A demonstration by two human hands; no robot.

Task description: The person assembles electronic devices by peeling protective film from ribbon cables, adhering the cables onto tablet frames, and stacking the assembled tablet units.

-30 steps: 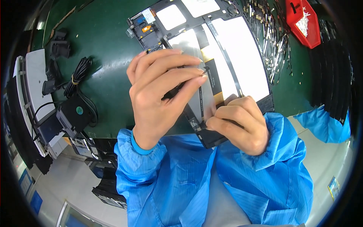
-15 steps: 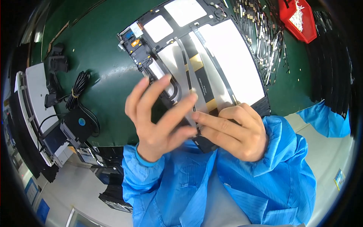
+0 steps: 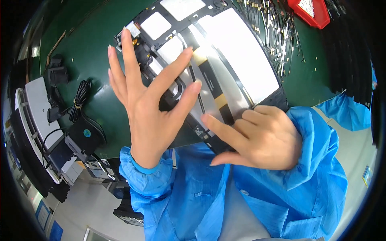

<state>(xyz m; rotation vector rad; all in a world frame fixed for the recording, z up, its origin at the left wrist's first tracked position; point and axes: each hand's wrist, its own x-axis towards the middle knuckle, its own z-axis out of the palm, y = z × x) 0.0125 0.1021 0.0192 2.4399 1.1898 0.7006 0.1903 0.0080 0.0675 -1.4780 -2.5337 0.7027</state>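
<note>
a flat black panel assembly [image 3: 225,64], set with white and silvery rectangular plates and a dark strip with gold patches, is laid on the green mat [image 3: 100,48] at the middle of the scene, its near edge reaching the person's chest. the left hand [image 3: 148,100] is held over the panel's left half with all its fingers spread wide and raised; nothing is gripped by it, and whether the fingertips touch the surface cannot be told. the right hand [image 3: 257,136] is laid at the panel's near right corner, its index finger stretched out leftward along the near edge, the other fingers curled under; nothing is seen pinched in it. both wrists are covered by blue smock sleeves [image 3: 281,193].

far to the right of the panel, a scatter of thin metal strips [image 3: 277,36] is spread over the mat, and a red tray [image 3: 309,10] is set beyond them at the far right edge. on the left, a coiled black cable [image 3: 80,98] bound with a tie is laid near a small black box [image 3: 86,134], well apart from the panel. a grey-white device [image 3: 34,108] is placed at the far left rim.
</note>
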